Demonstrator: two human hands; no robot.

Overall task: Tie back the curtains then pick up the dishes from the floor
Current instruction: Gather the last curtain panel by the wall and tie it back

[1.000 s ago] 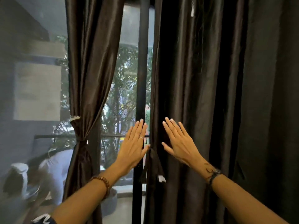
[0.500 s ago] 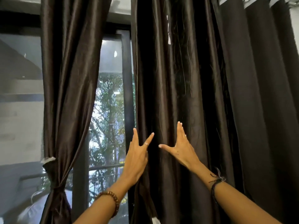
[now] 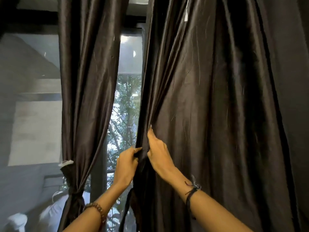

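Window (image 3: 128, 101) behind hand-gathered right curtain (image 3: 217, 114) (dark satin)

A home room at a tall window, dark satin curtains (image 3: 209, 114) hanging full length, one panel (image 3: 83, 97) tied back at nine o'clock, black window frame (image 3: 98, 181), leafy trees (image 3: 123, 114) outside at twelve o'clock

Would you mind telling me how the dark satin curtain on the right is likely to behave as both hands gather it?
The dark satin curtain on the right probably gathers limply: folds radiate from where the left hand and right hand pinch its edge. Its sheen suggests it may slip through a loose grip.
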